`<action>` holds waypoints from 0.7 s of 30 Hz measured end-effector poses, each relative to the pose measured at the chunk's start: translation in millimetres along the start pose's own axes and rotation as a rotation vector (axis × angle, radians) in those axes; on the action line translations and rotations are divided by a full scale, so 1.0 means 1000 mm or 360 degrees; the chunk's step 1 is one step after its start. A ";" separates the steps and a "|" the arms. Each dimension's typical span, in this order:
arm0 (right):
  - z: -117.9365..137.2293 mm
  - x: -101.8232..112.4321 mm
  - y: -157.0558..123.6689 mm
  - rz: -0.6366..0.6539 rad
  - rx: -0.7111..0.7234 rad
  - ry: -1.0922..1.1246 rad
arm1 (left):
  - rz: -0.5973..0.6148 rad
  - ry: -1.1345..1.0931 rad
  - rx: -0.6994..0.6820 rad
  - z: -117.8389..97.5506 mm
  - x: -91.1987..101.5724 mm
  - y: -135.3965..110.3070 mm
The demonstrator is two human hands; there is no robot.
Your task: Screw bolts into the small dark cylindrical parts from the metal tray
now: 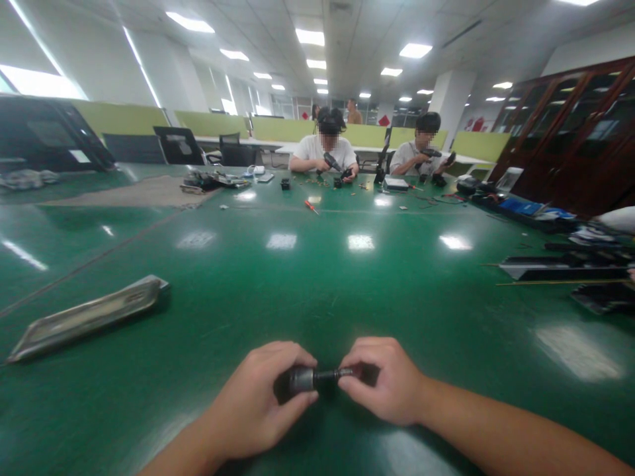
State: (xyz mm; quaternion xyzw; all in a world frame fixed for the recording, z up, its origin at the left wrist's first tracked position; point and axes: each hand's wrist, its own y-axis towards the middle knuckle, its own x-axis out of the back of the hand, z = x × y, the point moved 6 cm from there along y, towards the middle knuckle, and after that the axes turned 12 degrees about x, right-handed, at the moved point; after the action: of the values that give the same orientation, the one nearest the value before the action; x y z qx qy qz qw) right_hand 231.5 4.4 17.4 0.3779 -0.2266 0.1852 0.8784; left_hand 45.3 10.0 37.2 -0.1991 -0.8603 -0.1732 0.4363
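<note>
Green table point(238, 277) is reflecting ceiling lights in bright patches; long metal tray-like piece point(92, 316) is lying angled at left; orange screwdriver point(311, 207) is sitting toward far side, small dark block point(285, 184) just beyond, to its left; brownish sheet point(124, 194) is covering far-left area; long dark strips point(560, 268) are crowding right edge, blue items point(533, 208) behind them

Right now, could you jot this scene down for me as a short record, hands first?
Left hand: holds the thick end of a dark rod-like part
Right hand: pinches the same part's thin end in its fingers
Surface: green table, reflecting ceiling lights
Table, left: a long metallic-looking piece
Table, farther off: an orange screwdriver
Across the table: two people in light shirts, each holding a dark drill-shaped tool
</note>
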 end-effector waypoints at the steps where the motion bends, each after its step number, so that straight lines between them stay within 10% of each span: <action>1: 0.000 0.000 0.000 -0.0004 -0.0003 0.0001 | -0.0004 0.0005 0.0001 0.000 0.001 0.000; 21: 0.000 0.003 0.002 -0.0059 -0.0054 0.0072 | -0.0407 0.0068 0.0132 0.019 0.032 -0.001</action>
State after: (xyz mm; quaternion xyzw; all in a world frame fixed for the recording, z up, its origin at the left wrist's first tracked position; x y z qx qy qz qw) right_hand 233.1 6.1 19.4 0.3628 -0.2027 0.1737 0.8928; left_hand 14.6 23.8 52.7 -0.0658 -0.8756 -0.1959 0.4366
